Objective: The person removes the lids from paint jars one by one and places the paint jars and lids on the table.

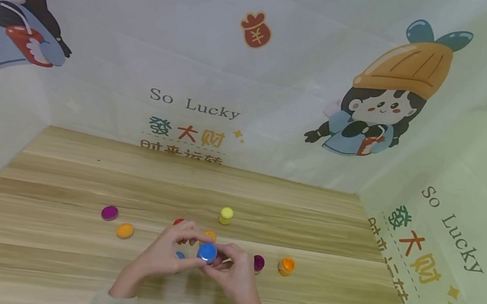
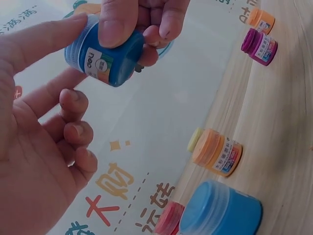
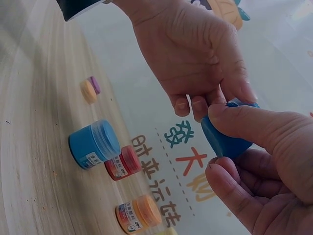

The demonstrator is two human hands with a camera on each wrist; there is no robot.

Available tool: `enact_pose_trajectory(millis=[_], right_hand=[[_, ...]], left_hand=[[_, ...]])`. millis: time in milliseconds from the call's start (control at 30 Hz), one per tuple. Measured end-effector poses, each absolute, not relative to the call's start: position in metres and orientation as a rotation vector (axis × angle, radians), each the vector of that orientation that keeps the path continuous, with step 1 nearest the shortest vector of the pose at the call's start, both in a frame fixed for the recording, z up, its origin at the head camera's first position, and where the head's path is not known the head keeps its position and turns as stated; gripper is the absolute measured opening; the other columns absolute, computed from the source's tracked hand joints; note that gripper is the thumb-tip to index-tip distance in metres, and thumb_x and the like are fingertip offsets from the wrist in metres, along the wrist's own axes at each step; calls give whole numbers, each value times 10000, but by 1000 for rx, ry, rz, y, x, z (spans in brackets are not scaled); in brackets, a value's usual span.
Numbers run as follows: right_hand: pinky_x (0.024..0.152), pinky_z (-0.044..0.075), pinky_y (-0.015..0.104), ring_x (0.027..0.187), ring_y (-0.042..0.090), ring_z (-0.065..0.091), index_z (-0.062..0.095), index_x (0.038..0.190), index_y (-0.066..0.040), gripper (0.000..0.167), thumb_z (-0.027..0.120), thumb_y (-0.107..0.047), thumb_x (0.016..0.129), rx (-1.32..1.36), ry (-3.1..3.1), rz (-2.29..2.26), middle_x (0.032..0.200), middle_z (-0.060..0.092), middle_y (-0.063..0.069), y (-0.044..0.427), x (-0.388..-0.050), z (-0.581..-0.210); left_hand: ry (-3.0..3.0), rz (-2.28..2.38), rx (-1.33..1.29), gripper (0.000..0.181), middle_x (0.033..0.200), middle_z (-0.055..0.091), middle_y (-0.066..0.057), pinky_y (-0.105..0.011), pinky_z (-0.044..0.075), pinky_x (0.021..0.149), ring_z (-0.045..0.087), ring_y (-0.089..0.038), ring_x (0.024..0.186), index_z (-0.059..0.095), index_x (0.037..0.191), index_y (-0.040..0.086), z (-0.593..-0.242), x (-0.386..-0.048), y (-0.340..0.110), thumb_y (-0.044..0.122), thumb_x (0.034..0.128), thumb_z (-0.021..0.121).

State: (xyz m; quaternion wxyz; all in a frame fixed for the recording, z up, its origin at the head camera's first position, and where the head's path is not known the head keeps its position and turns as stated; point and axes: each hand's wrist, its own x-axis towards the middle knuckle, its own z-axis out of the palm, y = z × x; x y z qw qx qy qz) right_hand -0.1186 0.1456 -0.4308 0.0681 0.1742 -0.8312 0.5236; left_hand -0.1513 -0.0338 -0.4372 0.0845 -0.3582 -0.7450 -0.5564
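A blue paint jar (image 1: 207, 253) is held between both hands above the table. My left hand (image 1: 161, 252) pinches its lid end (image 2: 81, 44) with thumb and index finger, the other fingers loosely curled in the left wrist view. The right hand (image 1: 236, 273) grips the jar's body, its thumb (image 2: 113, 24) lying across the side by the label. In the right wrist view the blue jar (image 3: 222, 139) is partly covered by fingers. A second blue jar (image 3: 93, 144) stands on the table, mostly hidden behind my left hand in the head view.
On the wooden table (image 1: 44, 269) stand a yellow jar (image 1: 226, 216), an orange jar (image 1: 209, 236) and a red jar (image 3: 123, 164). Lids, purple (image 1: 109, 213) and orange (image 1: 125, 231), lie left. Right are lidless purple (image 1: 258, 263) and orange (image 1: 286, 266) jars. Printed sheets surround the table.
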Motion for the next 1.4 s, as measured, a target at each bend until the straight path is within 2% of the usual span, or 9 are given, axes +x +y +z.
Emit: enact_pose_trajectory(millis=[133,233,333,467,700,967,1100,1200,1400], right_hand=[[618,517,198,701,149,603,686,969,47,267,782,-13,728,557,-2491,1557,808,633,107,147,-120,-436],[617,517,197,711,130,600,685,972,46,274,784,-13,724,561,-2489,1556,812,633,108,149,-121,-440],[620,522,209,714,158,605,689,982,36,278,785,-28,730,553,-2484,1569,813,635,103,149,-120,-439],[620,523,215,714,190,610,694,990,21,276,785,-52,740,549,-2471,1587,812,638,98,148,-120,-439],[623,513,189,719,121,596,691,973,27,263,783,-23,732,539,-2513,1563,823,639,102,148,-121,-440],[628,516,196,727,168,603,692,994,22,273,779,-44,744,539,-2491,1617,840,642,96,148,-121,-441],[627,516,194,725,173,606,690,998,22,282,782,-46,741,548,-2482,1625,844,644,89,149,-122,-441],[626,515,191,728,152,607,690,991,25,281,786,-56,740,541,-2492,1597,835,643,97,148,-121,-440],[623,512,186,721,149,604,687,981,37,280,788,-50,734,545,-2496,1586,824,639,111,148,-121,-440]], left_hand=[[-2261,-1632,-1017,331,758,446,74,-299,355,616,391,-84,710,651,942,121,-439,-152,-31,118,671,842],[-2264,-1626,-1032,380,774,435,81,-349,361,623,403,-125,713,638,996,152,-450,-156,-31,167,678,845],[-2231,-1625,-1074,390,771,431,75,-356,352,615,401,-158,706,663,1055,113,-451,-157,-32,151,704,827],[-2218,-1644,-1089,334,771,454,65,-363,353,607,406,-179,701,693,1046,86,-452,-157,-33,116,731,801],[-2273,-1617,-1030,327,771,455,63,-343,367,619,399,-96,718,646,966,188,-451,-156,-31,196,699,834],[-2201,-1638,-1099,347,781,455,64,-321,355,611,395,-107,716,683,1055,85,-450,-157,-33,105,729,798],[-2259,-1637,-1043,304,781,457,82,-308,362,625,395,-82,724,684,990,124,-448,-156,-32,153,718,817],[-2293,-1619,-1013,345,786,443,85,-313,367,624,398,-90,727,642,969,167,-448,-156,-31,204,690,842],[-2204,-1607,-1101,428,784,433,60,-306,351,609,380,-82,722,652,1073,111,-450,-158,-32,137,687,834]])
